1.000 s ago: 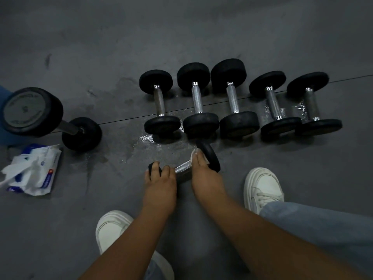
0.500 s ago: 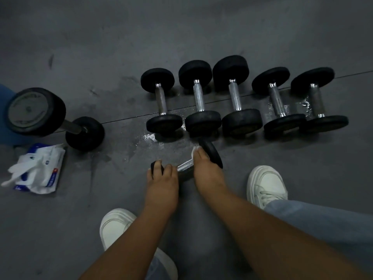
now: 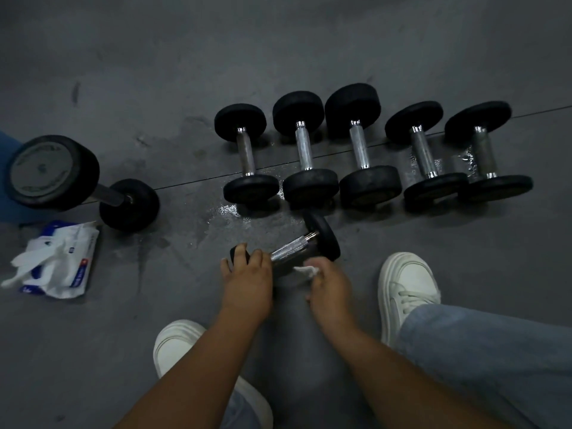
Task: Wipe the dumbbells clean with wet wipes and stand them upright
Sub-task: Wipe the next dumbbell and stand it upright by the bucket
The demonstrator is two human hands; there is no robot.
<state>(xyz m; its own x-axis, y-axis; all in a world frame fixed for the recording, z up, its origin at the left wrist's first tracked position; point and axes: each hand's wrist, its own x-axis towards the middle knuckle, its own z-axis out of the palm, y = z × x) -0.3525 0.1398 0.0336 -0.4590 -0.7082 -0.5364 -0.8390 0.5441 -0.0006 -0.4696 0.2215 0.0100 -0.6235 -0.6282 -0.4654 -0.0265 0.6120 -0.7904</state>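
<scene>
Dark grey floor (image 3: 278, 41), left hand (image 3: 247, 283) gripping the left end of a small dumbbell (image 3: 294, 246), right hand (image 3: 329, 286) pinching a white wipe (image 3: 306, 270) beside its handle, five dumbbells (image 3: 360, 147) lying farther off

so the floor (image 3: 278, 41) is dark grey with shiny wet blotches; the row of dumbbells (image 3: 360, 147) and the small dumbbell (image 3: 294, 247) have black heads and silver cross-hatched handles; big dumbbell (image 3: 52, 171) has a grey face; wipe (image 3: 305, 270) white; wipes pack (image 3: 77, 264) white, blue, a red bit; sneakers (image 3: 408, 283) white, jeans (image 3: 479, 342) pale blue
</scene>
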